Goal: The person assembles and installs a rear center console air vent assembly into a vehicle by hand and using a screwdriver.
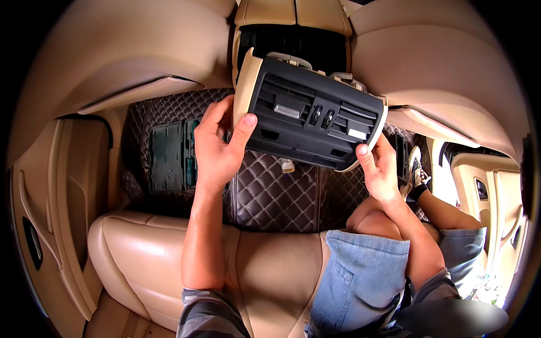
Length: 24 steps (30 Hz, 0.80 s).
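I hold a black and beige car air vent panel (298,107), with two slatted vents and two small wheels between them, in front of the back of the centre console. My left hand (222,143) grips its left side, thumb on the lower left corner and fingers partly hidden behind it. On its lower right corner my right hand (377,166) has a grip, thumb at the front. Behind the panel, the centre console (291,12) shows a dark opening. A small pale part, too small to make out, shows just below the panel.
Two tan seat backs (107,45) flank the console, with a tan rear seat (135,253) below me. An open dark green case (165,158) lies on quilted brown mats (270,203) at the left. My bent legs are at the right, beside an open door (473,169).
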Tool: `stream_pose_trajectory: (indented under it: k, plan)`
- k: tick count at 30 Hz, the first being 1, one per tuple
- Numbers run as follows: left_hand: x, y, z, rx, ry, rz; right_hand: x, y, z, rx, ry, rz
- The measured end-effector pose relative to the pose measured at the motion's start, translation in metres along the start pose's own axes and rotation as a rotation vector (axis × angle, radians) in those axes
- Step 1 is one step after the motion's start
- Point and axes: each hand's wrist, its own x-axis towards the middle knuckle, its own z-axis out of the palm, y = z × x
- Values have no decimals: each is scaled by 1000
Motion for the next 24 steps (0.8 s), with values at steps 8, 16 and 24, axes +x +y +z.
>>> stream_pose_trajectory:
  k: [8, 16, 24]
  plan:
    - [1, 13, -1, -69, 59, -53, 0, -6, 3, 57, 48, -50]
    - [4, 2, -11, -336, 117, -155, -1, -9, 7, 143, 9, -21]
    - [13, -36, -51, -446, 154, -613, 3, -21, 3, -622, -689, -550]
